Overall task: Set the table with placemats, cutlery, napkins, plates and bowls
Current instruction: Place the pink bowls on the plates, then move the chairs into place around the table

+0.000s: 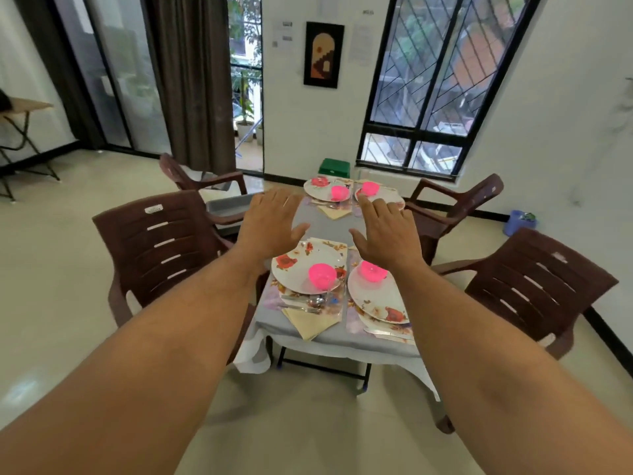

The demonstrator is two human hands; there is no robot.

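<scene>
— On the table [329, 231]? Four plates [301, 265], two near, two far, side by side, a bowl [322, 275] on each.
— Before the near left plate? Cutlery [303, 303] across a napkin [308, 324], overhanging the edge.
— Around? Chairs [161, 241]: two left, two right.
— On the far left chair? A tray [227, 206].
— Above the table? Both hands [270, 222], apart, touching nothing.

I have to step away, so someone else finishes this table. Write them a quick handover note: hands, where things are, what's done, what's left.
Left hand and right hand: both open, fingers spread, held out over the table, holding nothing.
Four floral plates, each with a pink bowl on it: near left plate, near right plate, far left plate, far right plate.
Cutlery and a folded napkin lie by the near left plate; the other settings are harder to make out.
Done: all four places look set.
Left: apparently just a check.
</scene>
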